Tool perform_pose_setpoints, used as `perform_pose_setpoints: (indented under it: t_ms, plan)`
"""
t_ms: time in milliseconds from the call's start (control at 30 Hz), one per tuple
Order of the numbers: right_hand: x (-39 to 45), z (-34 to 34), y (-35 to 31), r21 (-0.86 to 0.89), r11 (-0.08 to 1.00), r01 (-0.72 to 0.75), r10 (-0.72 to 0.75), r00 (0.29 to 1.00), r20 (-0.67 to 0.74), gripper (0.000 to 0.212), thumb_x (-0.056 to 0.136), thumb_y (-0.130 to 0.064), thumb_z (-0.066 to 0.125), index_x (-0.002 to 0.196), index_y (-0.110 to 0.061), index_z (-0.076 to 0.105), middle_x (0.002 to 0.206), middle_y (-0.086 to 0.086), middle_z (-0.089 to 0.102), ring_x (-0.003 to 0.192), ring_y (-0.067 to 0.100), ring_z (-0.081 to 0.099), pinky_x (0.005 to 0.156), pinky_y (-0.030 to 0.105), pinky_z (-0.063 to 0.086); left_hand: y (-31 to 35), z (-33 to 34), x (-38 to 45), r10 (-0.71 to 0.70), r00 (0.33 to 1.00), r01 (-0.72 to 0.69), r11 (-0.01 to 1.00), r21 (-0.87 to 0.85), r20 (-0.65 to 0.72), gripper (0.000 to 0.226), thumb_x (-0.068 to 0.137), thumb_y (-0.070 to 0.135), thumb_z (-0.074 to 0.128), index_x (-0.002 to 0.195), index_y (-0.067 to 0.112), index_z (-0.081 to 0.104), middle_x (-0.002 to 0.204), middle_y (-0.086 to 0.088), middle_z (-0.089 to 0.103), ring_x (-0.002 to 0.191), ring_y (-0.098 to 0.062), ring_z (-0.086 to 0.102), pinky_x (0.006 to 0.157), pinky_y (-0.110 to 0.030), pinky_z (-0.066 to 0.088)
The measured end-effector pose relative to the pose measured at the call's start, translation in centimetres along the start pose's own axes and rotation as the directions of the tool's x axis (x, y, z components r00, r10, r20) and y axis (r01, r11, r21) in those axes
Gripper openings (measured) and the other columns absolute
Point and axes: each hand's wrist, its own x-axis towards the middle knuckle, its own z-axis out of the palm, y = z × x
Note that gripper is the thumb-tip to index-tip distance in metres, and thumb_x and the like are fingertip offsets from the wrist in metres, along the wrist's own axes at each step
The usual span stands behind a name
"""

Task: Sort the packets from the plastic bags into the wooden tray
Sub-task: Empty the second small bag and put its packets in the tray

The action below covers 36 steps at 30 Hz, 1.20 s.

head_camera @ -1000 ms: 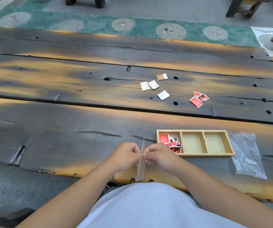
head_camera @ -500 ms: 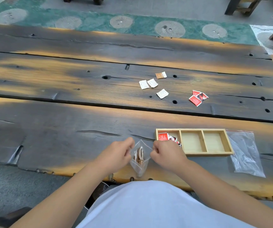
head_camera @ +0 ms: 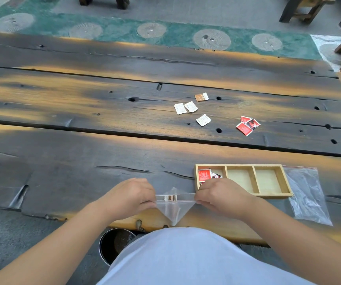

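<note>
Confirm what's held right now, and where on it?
A small clear plastic bag: left hand and right hand each pinch one side of its mouth.

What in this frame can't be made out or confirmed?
Head view only:
- Packets in the held plastic bag: only brown and white edges show at its mouth; count unreadable.
- Wooden tray: the right hand covers the left compartment's near part.
- Fingertips of the left hand: curled under, hidden.
- Print on the white packets: too small.
- Flat bag beside the tray: contents unclear.
</note>
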Motion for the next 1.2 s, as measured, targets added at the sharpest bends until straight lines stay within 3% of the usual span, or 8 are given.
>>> perform_pose_setpoints:
  t_ms: [200,367,567,700,767,933,1100,1200]
  plan:
    - [-0.4,0.0,-0.6,0.089,0.996,0.016,-0.003,0.99,-0.143,0.017,0.092,-0.032,0.056,0.084,-0.024,0.07,0.076,-0.007,0.067,0.072,0.018,0.064,0.055,0.032,0.054,0.5,0.1,-0.2,-0.112,0.983,0.11,0.994,-0.021,-0.144,0.027,0.085,0.042,0.055,0.076,0.025,0.074,0.074,0.015,0.071,0.072,-0.003,0.065,0.067,-0.023,0.054]
    - [-0.5,-1.2,-3.0,0.171,0.985,-0.015,0.064,0.957,-0.282,0.027,0.094,-0.035,0.052,0.082,-0.02,0.071,0.073,-0.005,0.067,0.068,0.018,0.062,0.055,0.03,0.052,1.4,0.3,-0.8,-0.408,0.877,0.295,0.874,-0.387,-0.252,0.015,0.08,0.046,0.059,0.094,0.042,0.062,0.091,0.016,0.071,0.09,0.002,0.062,0.079,-0.026,0.051]
    - [-0.7,-3.1,-5.0,0.212,0.969,-0.131,0.219,0.854,-0.472,0.01,0.089,-0.026,0.062,0.085,-0.02,0.068,0.069,-0.003,0.066,0.065,0.021,0.061,0.054,0.032,0.052,5.2,3.2,1.3,-0.521,0.846,0.427,0.543,-0.723,0.108,0.123,0.059,0.053,0.08,0.148,0.043,-0.005,0.146,0.026,0.038,0.129,0.0,0.042,0.106,-0.022,0.034]
    - [-2.4,-4.4,-5.2,0.377,0.913,-0.156,0.358,0.751,-0.554,0.027,0.085,-0.023,0.062,0.112,-0.024,0.058,0.07,-0.004,0.066,0.066,0.016,0.061,0.061,0.03,0.054,9.1,4.7,5.7,-0.482,0.867,0.374,0.462,-0.804,0.126,0.096,0.075,0.011,0.08,0.127,0.066,0.02,0.142,0.012,0.043,0.131,0.011,0.036,0.107,-0.019,0.035]
    - [-3.8,-4.7,-4.5,0.459,0.878,-0.138,0.416,0.695,-0.586,0.036,0.084,-0.023,0.062,0.119,-0.024,0.053,0.072,-0.003,0.066,0.068,0.011,0.06,0.066,0.025,0.053,10.3,5.5,8.3,-0.447,0.891,0.301,0.463,-0.834,0.073,0.081,0.083,0.005,0.07,0.113,0.073,0.037,0.149,-0.002,0.043,0.141,-0.013,0.037,0.108,-0.022,0.037]
    - [-8.6,-3.2,-0.5,0.76,0.595,-0.261,0.699,0.635,-0.329,0.073,0.077,-0.039,0.067,0.142,-0.036,0.033,0.121,-0.005,0.059,0.112,0.005,0.054,0.096,0.015,0.04,12.5,7.3,13.7,-0.42,0.884,0.339,0.282,-0.897,0.203,0.082,0.084,0.01,0.069,0.147,0.041,0.026,0.131,-0.014,0.06,0.114,-0.03,0.061,0.098,-0.063,0.044]
    - [-12.7,-0.1,3.8,0.888,0.042,-0.458,0.801,0.547,0.244,0.072,0.084,-0.039,0.07,0.142,-0.046,0.029,0.149,-0.011,0.038,0.131,0.007,0.042,0.109,0.037,0.041,14.3,8.4,18.3,-0.427,0.814,0.453,0.043,-0.891,0.393,0.069,0.088,-0.005,0.061,0.134,0.037,0.032,0.104,-0.005,0.066,0.086,-0.005,0.066,0.075,-0.018,0.052]
    - [-13.5,0.6,5.0,0.902,-0.209,-0.379,0.74,0.542,0.399,0.062,0.094,-0.024,0.062,0.147,-0.033,0.03,0.146,-0.01,0.042,0.122,-0.003,0.049,0.088,0.015,0.048,15.0,9.4,20.1,-0.367,0.772,0.509,-0.133,-0.85,0.519,0.058,0.088,0.0,0.064,0.136,0.025,0.043,0.116,-0.008,0.071,0.104,-0.015,0.068,0.086,-0.028,0.054]
